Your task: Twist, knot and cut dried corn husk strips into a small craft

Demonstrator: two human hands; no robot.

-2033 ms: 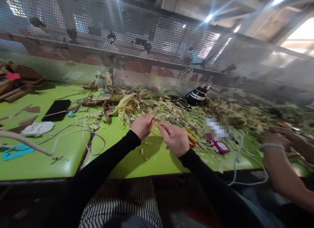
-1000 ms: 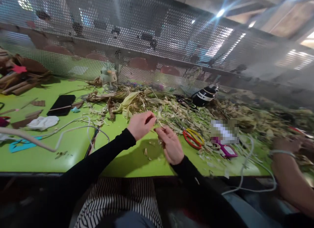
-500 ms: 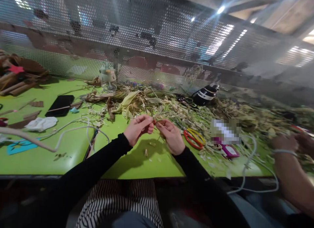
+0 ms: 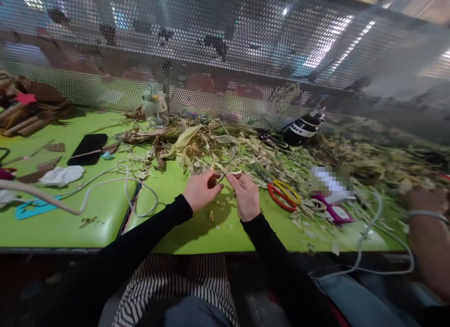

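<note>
The strip [image 4: 236, 173] seems very light and thin, and probably it is dry and flexible, so it may split if it is pulled strongly. It is better to take it softly with thumb and finger, near the ends and along its length. The surface is perhaps not slippery, but this is hard to judge.

The right hand [image 4: 247, 199] pinches the strip between its fingertips, and a pale end comes out just above them. The left hand [image 4: 199, 192] is curled, its thumb and finger close to the other end; one cannot tell if they press on it. So the strip lies between the two hands, above the table [image 4: 87, 233]. The husks [image 4: 184, 142] are spread behind the hands, and the scissors [image 4: 281, 204] rest near the right hand.
</note>
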